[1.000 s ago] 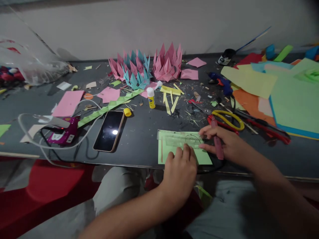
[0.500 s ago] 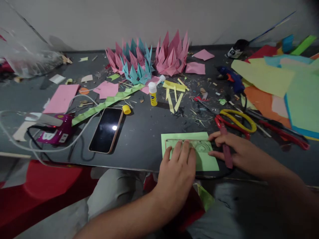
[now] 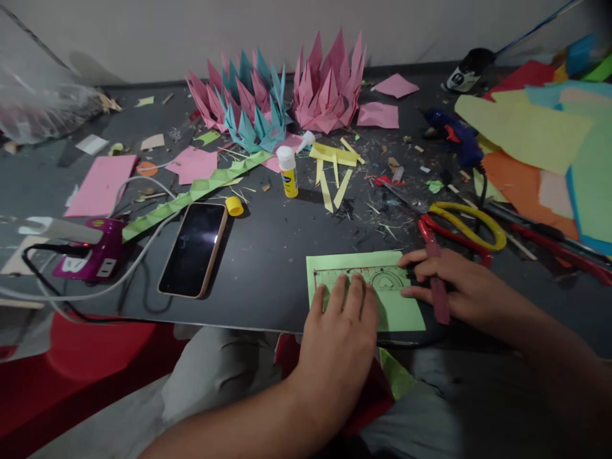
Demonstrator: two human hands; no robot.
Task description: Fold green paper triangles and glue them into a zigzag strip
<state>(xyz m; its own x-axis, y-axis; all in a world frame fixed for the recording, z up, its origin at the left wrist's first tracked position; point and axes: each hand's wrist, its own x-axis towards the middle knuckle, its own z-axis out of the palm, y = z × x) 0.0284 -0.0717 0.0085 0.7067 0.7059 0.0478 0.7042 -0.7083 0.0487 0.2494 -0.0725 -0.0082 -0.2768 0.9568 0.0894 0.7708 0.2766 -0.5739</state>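
Note:
A light green sheet of paper [image 3: 404,315] lies near the table's front edge, with a red line along its left side. Across its upper part sits a clear plastic ruler [image 3: 387,278] with cut-out shapes. My left hand [image 3: 342,325] lies on the ruler and paper, fingers spread and pressing down. At the ruler's right end, the thumb and fingertips of my right hand [image 3: 452,280] touch it. A pink pen-like stick [image 3: 438,294] rests in that hand between the fingers, slanting down; its exact kind is unclear.
Scissors [image 3: 471,229] with red and yellow handles lie just beyond my right hand. A glue stick [image 3: 287,172], a phone [image 3: 194,248] and a purple power adapter [image 3: 90,248] with cables stand leftward. Folded paper flowers [image 3: 327,95] and a glue gun [image 3: 454,135] are farther back.
The ruler has slid from the paper's top edge down onto the sheet and now lies along it. Both hands moved with it. The view has shifted slightly to the right.

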